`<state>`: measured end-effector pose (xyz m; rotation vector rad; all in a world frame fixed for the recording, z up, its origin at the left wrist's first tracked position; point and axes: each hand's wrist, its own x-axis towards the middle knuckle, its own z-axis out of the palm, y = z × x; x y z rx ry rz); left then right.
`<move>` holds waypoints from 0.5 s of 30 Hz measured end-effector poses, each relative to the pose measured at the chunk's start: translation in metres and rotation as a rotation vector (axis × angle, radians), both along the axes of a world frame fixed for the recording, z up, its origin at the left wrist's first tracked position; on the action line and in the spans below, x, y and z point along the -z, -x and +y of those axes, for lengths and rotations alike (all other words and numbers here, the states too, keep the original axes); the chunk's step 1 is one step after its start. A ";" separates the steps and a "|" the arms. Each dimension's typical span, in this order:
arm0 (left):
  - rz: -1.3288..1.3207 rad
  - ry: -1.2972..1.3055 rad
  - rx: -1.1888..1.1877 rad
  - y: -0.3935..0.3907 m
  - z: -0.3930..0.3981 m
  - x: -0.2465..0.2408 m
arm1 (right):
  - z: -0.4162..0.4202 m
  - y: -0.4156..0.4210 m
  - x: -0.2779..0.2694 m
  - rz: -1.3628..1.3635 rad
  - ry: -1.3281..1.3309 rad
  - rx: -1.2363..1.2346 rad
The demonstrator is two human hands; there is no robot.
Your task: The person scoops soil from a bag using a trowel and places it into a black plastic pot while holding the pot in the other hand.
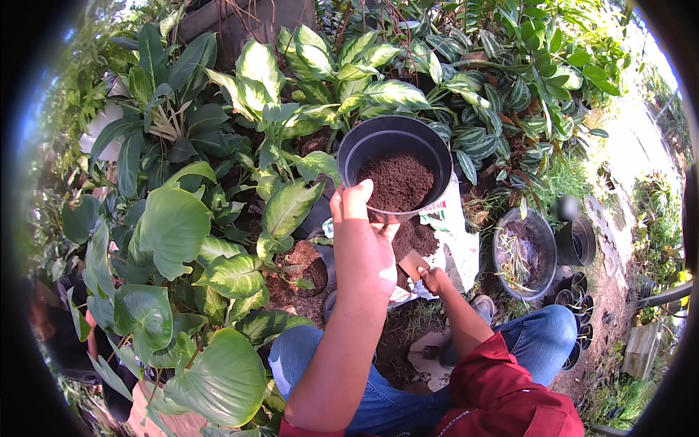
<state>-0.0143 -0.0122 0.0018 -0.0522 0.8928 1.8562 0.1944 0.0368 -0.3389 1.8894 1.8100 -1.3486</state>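
Observation:
My left hand (pixel 365 251) grips the near rim of a round black plastic plant pot (pixel 355 147), thumb over the edge, and holds it raised and tilted towards me. Dark brown crumbly soil (pixel 401 183) partly fills the pot. Lower and to the right, my right hand (pixel 435 281) pinches a small flat brown scraper-like piece (pixel 413 265), its material unclear. That piece touches or hovers over a heap of soil (pixel 409 237) on a white printed plastic sack (pixel 457 246). The raised pot hides part of the sack.
Variegated dieffenbachia plants (pixel 311 60) crowd the far side, and broad-leaved plants (pixel 169 229) the left. A grey basin (pixel 552 262) with soil and plant debris stands right, beside a black pot (pixel 578 243) and several smaller pots (pixel 585 308). A soil-filled container (pixel 306 267) sits left of the sack.

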 end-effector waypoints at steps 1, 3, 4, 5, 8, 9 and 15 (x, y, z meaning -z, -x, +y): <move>0.005 -0.015 -0.002 0.001 -0.001 0.001 | -0.002 -0.002 -0.001 0.017 -0.019 -0.001; 0.004 -0.003 -0.020 0.001 -0.002 0.000 | -0.004 -0.008 -0.005 0.053 -0.056 -0.002; -0.001 -0.002 -0.007 -0.004 0.000 -0.002 | -0.007 -0.016 0.009 0.065 -0.290 -0.015; 0.004 -0.010 0.013 -0.007 0.002 -0.002 | -0.004 -0.028 0.021 0.057 -0.271 0.020; 0.034 -0.024 0.021 -0.003 0.001 0.003 | -0.001 -0.025 0.015 0.066 -0.256 0.037; 0.040 -0.030 0.017 -0.001 -0.001 0.003 | -0.002 -0.022 0.007 0.075 -0.285 0.010; 0.088 -0.096 0.003 -0.006 -0.004 0.006 | 0.028 -0.034 -0.046 0.110 -0.347 -0.063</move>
